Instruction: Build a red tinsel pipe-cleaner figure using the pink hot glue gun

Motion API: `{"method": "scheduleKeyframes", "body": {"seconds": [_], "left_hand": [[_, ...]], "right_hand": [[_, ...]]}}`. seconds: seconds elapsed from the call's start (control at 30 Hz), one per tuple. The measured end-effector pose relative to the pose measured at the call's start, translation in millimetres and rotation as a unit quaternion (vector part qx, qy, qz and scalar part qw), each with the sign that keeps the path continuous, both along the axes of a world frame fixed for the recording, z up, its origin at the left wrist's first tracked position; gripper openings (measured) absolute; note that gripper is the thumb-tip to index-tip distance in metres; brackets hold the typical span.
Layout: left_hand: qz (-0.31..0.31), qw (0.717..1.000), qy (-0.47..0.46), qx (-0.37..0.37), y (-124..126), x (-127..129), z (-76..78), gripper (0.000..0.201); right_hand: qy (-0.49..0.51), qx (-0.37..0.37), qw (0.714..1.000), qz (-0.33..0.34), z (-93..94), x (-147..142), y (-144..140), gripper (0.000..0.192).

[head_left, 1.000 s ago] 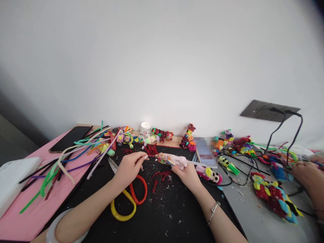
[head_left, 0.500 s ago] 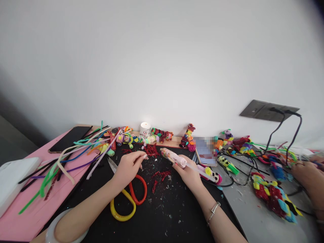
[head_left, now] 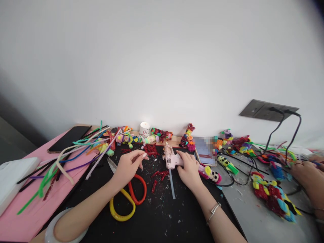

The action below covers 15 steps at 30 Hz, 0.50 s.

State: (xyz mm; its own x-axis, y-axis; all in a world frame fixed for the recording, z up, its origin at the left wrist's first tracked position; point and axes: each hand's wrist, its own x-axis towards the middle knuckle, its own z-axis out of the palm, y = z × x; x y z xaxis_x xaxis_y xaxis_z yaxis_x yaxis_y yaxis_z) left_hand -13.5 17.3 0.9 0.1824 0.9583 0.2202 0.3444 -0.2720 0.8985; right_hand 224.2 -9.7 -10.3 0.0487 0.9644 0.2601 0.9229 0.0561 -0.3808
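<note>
My right hand (head_left: 188,168) is closed around the handle of a pale pink hot glue gun (head_left: 172,161), low over the black mat (head_left: 152,226). The gun's glue-smeared nozzle end points to the wall, and a translucent glue stick (head_left: 172,185) sticks out of its back towards me. With thumb and fingertips pinched together, my left hand (head_left: 130,165) hovers left of the gun; whatever sits in the pinch is too small to make out. Beneath that wrist lie scissors (head_left: 123,206) with one yellow and one red handle. Red tinsel pieces (head_left: 162,174) are scattered between the hands.
Pipe cleaners (head_left: 63,165) spread over the pink board (head_left: 22,219) at left, near a dark phone (head_left: 68,139). A paper cup (head_left: 145,129) and fuzzy figures (head_left: 187,137) line the wall. Cables (head_left: 295,140) hang from a socket at right, where another person's hand (head_left: 307,175) works.
My right hand has swung the glue gun from a slanted pose to one pointing straight at the wall, and lowered it. My left hand has hardly moved.
</note>
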Motion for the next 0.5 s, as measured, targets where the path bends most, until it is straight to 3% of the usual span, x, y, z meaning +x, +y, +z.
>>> {"method": "scheduleKeyframes", "body": {"seconds": [0.23, 0.33, 0.4, 0.5], "left_hand": [[0.002, 1.0, -0.003, -0.001, -1, 0, 1.6, 0.022], [0.003, 1.0, -0.006, 0.0, -1, 1, 2.2, 0.022], [0.004, 1.0, -0.007, 0.001, -1, 1, 2.1, 0.023], [0.006, 1.0, -0.002, 0.003, 0, 0, 1.3, 0.024]], "right_hand": [[-0.002, -0.012, 0.999, -0.03, -5.2, 1, 2, 0.058], [0.003, 0.021, 0.999, -0.036, -2.6, 1, 0, 0.054], [0.008, 0.069, 0.998, -0.006, 3.9, -1, -3, 0.049], [-0.004, 0.092, 0.99, 0.112, 17.9, -9, -11, 0.036]]}}
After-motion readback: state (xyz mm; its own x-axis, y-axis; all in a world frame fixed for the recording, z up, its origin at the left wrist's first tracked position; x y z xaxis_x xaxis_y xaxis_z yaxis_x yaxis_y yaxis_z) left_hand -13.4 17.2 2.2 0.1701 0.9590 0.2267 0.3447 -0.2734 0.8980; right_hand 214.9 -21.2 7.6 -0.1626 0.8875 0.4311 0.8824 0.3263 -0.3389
